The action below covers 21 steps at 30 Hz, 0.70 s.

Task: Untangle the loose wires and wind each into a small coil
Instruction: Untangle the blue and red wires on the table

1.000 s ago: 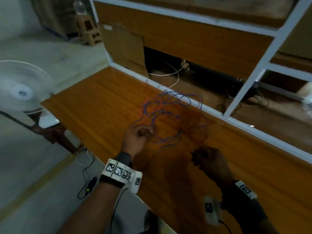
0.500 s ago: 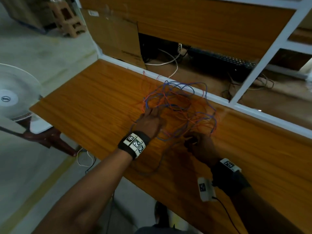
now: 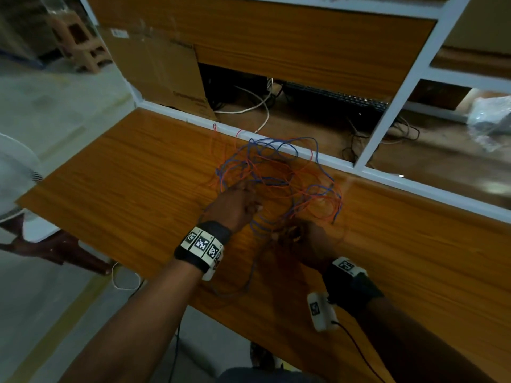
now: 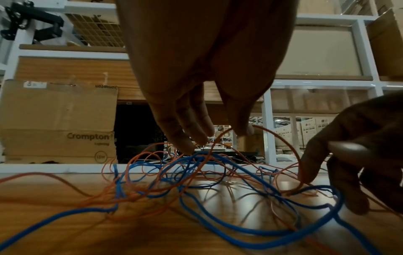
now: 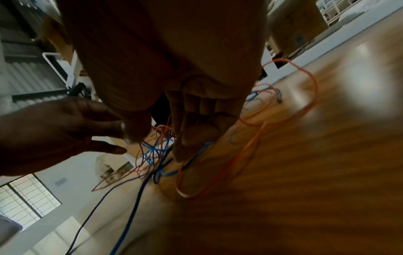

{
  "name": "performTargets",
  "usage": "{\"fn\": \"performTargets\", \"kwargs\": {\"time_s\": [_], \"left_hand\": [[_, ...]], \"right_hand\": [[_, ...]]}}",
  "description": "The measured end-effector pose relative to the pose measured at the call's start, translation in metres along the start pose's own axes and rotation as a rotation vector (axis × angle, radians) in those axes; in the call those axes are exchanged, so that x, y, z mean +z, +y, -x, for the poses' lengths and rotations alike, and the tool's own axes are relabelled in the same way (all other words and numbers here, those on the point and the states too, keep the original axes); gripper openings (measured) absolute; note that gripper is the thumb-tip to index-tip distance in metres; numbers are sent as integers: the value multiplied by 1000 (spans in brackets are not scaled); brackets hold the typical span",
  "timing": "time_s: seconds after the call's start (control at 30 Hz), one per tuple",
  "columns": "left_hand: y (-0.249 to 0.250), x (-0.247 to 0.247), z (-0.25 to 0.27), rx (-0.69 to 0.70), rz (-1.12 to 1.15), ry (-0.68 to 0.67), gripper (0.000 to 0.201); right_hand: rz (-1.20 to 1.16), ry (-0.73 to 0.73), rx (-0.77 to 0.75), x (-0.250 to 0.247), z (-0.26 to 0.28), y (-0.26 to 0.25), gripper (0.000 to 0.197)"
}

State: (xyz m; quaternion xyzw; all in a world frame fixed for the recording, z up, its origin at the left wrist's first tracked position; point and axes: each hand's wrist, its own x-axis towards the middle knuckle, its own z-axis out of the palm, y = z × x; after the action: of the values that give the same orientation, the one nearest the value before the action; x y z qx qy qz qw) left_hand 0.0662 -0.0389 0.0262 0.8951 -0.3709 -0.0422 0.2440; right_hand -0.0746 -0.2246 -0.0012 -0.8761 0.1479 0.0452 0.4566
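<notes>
While both hands work at the near edge of it, the tangle (image 3: 276,178) of blue and orange wires lies loose on the wooden table (image 3: 124,175), spreading from the hands toward 12 o'clock up to the white frame rail (image 3: 326,158). Left hand (image 3: 235,205) sits at the tangle's 8 o'clock side; in the left wrist view its fingers (image 4: 185,134) hang nearly straight and close together, tips touching the topmost orange and blue loops, thumb just apart, nothing clearly gripped. Right hand (image 3: 309,241) sits at the tangle's 6 o'clock edge, at about 4 o'clock from the left hand and near it. In the right wrist view its fingers (image 5: 196,120) are curled, with orange and blue strands running between thumb and fingertips; blur keeps me from telling which strand is pinched. One blue wire (image 5: 130,215) trails from the right hand back toward 6 o'clock across the table. Cardboard box (image 4: 59,120) stands beyond the rail at 10 o'clock.
</notes>
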Motion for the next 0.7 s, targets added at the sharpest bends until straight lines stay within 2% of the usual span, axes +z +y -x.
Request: {"fn": "performTargets", "kwargs": {"time_s": [0.1,0.23,0.27,0.4,0.5,0.53,0.6,0.63,0.7], "left_hand": [[-1,-2,5,-6,34,34,15],[-6,-3,8,-60,64,74,22],[-7,-4,9,-72,73,91,23],[-5,-1,14,-128,43,110,17],[0,3,16,-169,60,110,29],[5,4,19,-135,72,118,39],[25,6,25,33,115,125,52],[39,6,28,122,144,118,51],[65,8,36,210,219,75,43]], "right_hand": [[-27,64,53,8,-8,-4,32],[-62,173,4,9,-13,2,8],[-107,223,4,7,-10,2,11],[-303,357,-52,-9,16,-2,48],[-498,363,-64,-20,34,-9,46],[-570,356,-64,-23,39,-13,44],[-695,310,-84,-32,48,-24,44],[-742,283,-105,-37,53,-32,47],[-807,279,-150,-47,59,-46,51]]}}
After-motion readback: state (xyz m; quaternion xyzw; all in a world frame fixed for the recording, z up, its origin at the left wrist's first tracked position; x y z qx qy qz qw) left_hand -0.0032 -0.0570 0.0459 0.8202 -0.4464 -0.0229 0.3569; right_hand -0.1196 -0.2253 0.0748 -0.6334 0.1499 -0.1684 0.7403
